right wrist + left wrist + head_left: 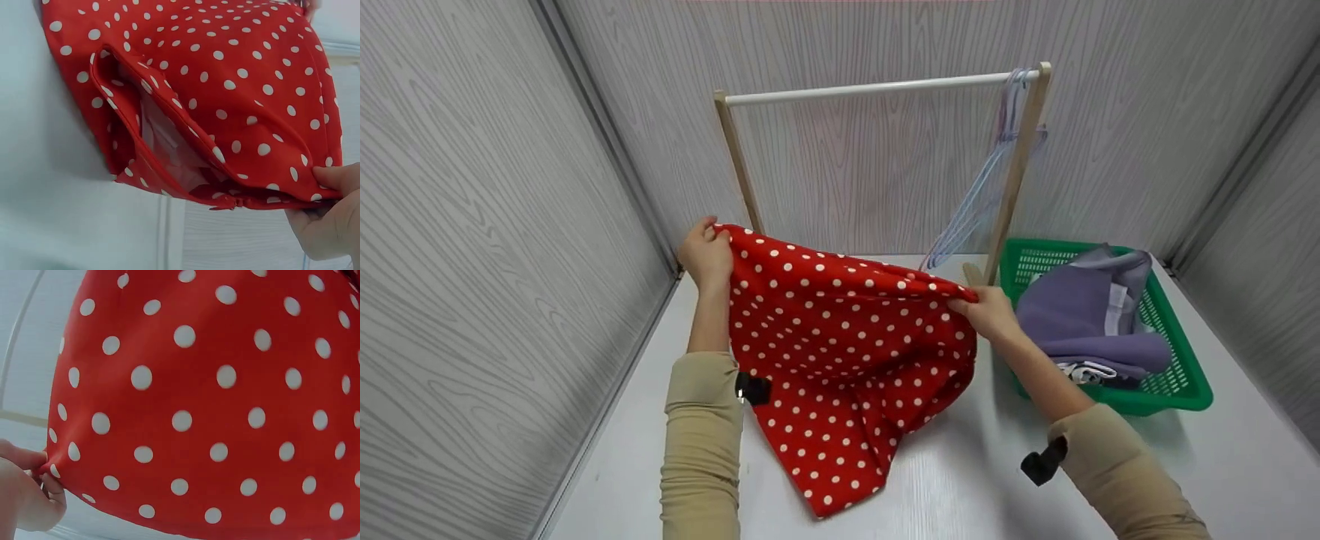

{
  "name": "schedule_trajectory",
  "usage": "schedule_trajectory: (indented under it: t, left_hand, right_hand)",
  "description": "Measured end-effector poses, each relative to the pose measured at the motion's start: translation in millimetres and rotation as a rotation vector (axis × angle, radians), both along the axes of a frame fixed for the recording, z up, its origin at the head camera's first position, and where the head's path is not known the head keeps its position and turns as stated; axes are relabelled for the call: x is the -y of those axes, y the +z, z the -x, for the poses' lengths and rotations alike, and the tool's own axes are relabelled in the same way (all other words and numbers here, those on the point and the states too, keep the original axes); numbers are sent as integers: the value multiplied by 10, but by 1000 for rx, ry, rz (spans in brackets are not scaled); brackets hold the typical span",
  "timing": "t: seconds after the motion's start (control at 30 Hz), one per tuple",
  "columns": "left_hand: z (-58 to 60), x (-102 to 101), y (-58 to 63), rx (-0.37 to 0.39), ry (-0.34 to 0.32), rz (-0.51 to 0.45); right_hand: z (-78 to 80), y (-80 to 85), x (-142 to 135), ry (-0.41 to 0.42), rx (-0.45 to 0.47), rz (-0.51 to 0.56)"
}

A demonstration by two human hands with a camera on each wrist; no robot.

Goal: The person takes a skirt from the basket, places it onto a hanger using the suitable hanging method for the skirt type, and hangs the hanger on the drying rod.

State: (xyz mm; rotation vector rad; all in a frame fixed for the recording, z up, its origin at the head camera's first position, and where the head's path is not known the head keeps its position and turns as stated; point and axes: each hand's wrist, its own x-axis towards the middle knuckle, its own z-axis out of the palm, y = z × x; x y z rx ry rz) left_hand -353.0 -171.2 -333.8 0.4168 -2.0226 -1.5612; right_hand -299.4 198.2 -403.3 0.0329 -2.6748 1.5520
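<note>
A red polka-dot garment (pixel 847 337) is spread between both hands, its upper edge slanting down to the right and its lower part draping to a point on the table. The left hand (pixel 707 255) pinches its upper left corner; in the left wrist view, thumb and fingers (pixel 31 486) grip the fabric's edge. At the other end of that edge, the right hand (pixel 990 311) pinches the garment. The right wrist view shows a long slit opening (pixel 163 140) in the garment, gaping beside the right hand (pixel 332 214), with pale material inside.
Behind the garment stands a rack with a white rail (pixel 870 88) and wooden legs. Pale blue and pink hangers (pixel 979 187) hang at its right end. A green basket (pixel 1192 375) at the right holds folded purple cloth (pixel 1065 300). Grey wood-grain walls (pixel 847 165) enclose the white table (pixel 952 480).
</note>
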Motion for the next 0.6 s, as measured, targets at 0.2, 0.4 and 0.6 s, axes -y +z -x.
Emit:
schedule_trajectory:
  t: [0.2,0.4,0.6]
  left_hand:
    - [58,-107,28,-10,-31,83]
    - [106,-239,-47,48,-187,218]
    - [34,-527,-323,251,-592,535]
  right_hand:
    - [32,-129,-23,44,253,157]
    - [143,-169,9,-32,242,55]
    - [342,-216,3,-190,61,-162]
